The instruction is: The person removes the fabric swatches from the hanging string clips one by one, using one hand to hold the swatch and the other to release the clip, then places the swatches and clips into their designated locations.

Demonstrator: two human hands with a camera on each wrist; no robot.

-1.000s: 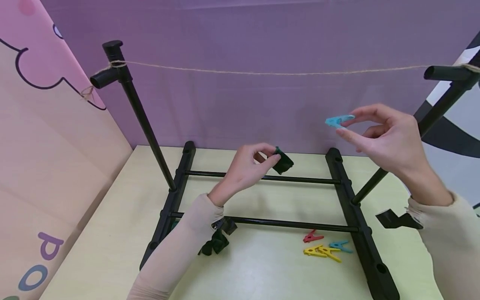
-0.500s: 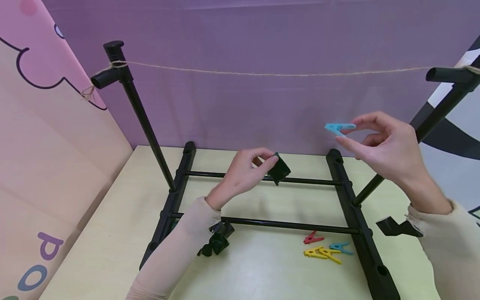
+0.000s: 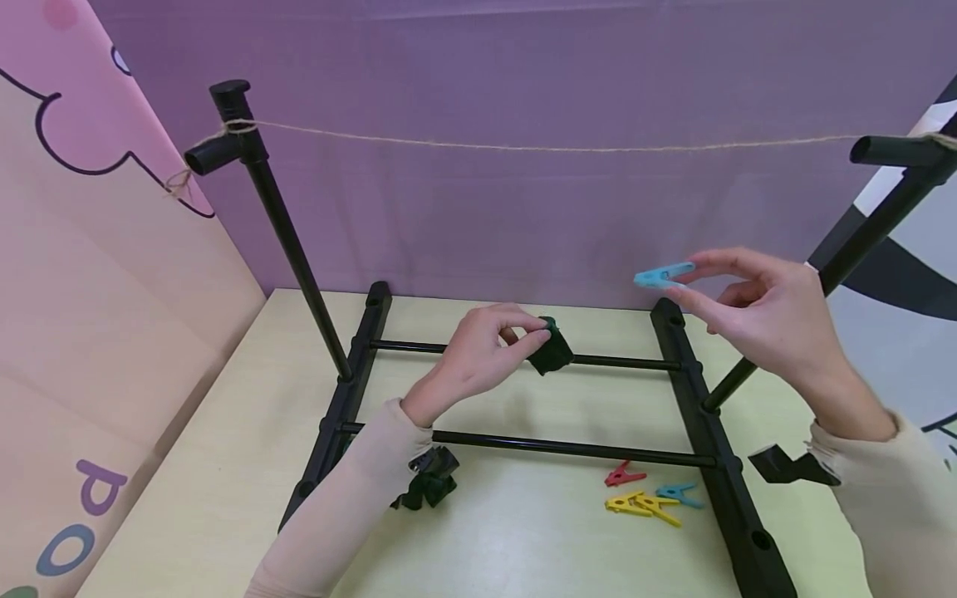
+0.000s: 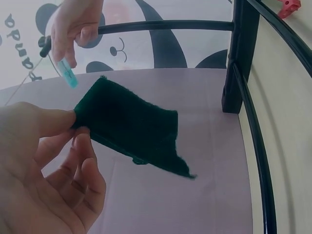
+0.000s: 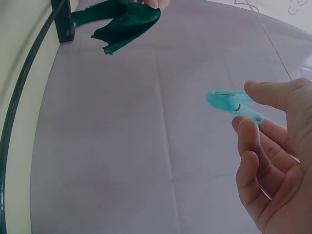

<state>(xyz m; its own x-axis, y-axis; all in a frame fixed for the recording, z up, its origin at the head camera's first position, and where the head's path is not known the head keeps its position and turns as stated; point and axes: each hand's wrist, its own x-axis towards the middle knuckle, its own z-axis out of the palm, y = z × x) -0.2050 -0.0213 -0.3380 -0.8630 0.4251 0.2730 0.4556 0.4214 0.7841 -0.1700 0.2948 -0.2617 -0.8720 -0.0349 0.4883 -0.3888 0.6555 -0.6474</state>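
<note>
Between thumb and fingertips, my left hand (image 3: 489,349) pinches a small dark green piece of cloth (image 3: 552,350) by one corner, above the rack's rear crossbar. In the right wrist view that cloth (image 5: 129,22) hangs with two leg-like ends. My right hand (image 3: 777,324) grips a light blue clothespin (image 3: 664,276) by its handle ends, to the right of the cloth and a little higher. Cloth and clothespin are apart. A thin string (image 3: 516,149) runs above both hands, tied between two black posts, with nothing hanging on it.
A black rack base (image 3: 718,465) stands on the pale table. Near its right side lie a red clothespin (image 3: 624,474), a blue one (image 3: 680,493) and yellow ones (image 3: 643,504). More dark green cloth (image 3: 429,486) lies by my left forearm, partly hidden. A purple panel (image 3: 523,66) rises behind.
My right hand has come down and slightly left with the blue clothespin. The left hand has lowered a little with the green cloth, which now hangs turned differently.
</note>
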